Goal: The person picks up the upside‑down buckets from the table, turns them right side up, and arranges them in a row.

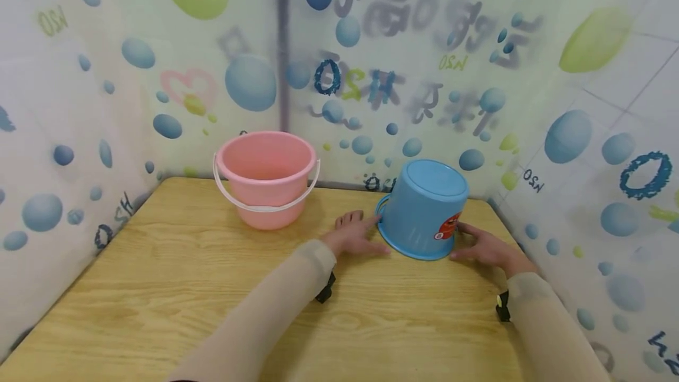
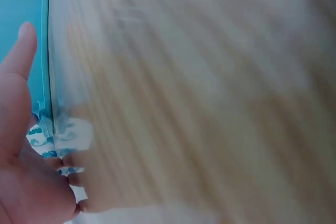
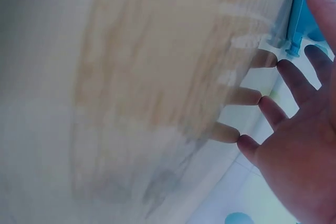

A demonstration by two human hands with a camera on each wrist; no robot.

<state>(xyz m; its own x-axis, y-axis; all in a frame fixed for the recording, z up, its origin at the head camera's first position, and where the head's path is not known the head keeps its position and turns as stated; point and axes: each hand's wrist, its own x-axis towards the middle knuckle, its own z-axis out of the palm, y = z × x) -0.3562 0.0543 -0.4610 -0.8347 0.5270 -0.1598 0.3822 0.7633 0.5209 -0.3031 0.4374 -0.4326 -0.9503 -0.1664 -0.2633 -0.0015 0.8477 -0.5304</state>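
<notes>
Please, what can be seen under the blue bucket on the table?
The blue bucket is upside down on the wooden table, which shows around it. The bucket itself covers the space beneath, so I cannot tell whether anything is there.

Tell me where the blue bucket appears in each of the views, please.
Head: blue bucket, upside down, right of centre.
Left wrist: bucket at upper left edge, partly behind the left hand.
Right wrist: bucket at upper right corner, partly behind the right hand.
Shared landmark: the wood-grained tabletop.
</notes>
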